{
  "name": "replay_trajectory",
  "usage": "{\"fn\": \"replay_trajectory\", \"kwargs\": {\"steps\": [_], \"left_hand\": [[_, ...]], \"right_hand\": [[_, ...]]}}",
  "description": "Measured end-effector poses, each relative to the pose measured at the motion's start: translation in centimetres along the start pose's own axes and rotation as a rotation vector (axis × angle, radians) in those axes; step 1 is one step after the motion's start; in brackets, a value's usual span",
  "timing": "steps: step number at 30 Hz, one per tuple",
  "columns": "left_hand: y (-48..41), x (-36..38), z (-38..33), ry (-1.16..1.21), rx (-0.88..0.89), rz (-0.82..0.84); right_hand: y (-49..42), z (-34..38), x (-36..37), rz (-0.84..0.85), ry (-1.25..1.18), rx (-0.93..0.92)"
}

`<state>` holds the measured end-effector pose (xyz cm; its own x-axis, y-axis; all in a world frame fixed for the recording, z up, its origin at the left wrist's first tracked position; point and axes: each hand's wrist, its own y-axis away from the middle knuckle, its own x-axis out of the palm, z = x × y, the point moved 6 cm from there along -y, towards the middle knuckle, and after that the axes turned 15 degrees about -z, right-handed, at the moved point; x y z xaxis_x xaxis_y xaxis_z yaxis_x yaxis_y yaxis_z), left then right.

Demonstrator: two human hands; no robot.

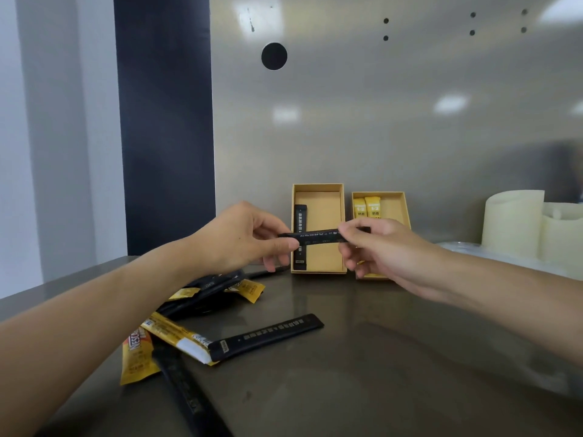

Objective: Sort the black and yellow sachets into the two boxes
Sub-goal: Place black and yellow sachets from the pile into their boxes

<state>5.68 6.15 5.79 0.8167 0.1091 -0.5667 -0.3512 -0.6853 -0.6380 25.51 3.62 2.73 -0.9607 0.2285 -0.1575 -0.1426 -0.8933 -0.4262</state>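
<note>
By left box [318, 186], black sachet [318, 238] left-to-right, ends pinched by left hand [239, 238], right hand [378, 247].

Cream foam rolls [517, 225] stand right on the metal counter [378, 357].

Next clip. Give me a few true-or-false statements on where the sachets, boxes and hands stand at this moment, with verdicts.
1. The left hand and right hand hold one black sachet between them. True.
2. The left box is empty. False: a second black sachet lies along the left box's left wall.
3. The right box holds two yellow sachets. True.
4. Nothing remains on the table. False: loose sachets, black and yellow, lie at its left.
</note>
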Motion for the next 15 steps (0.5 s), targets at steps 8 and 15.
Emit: {"fn": "replay_trajectory", "kwargs": {"steps": [8, 15], "left_hand": [[0.06, 0.08, 0.17, 0.058, -0.018, -0.015], [-0.29, -0.35, -0.06, 0.147, -0.012, -0.097]], "right_hand": [[-0.10, -0.24, 0.17, -0.026, -0.068, 0.055], [-0.37, -0.35, -0.33, -0.091, -0.039, 0.015]]}}
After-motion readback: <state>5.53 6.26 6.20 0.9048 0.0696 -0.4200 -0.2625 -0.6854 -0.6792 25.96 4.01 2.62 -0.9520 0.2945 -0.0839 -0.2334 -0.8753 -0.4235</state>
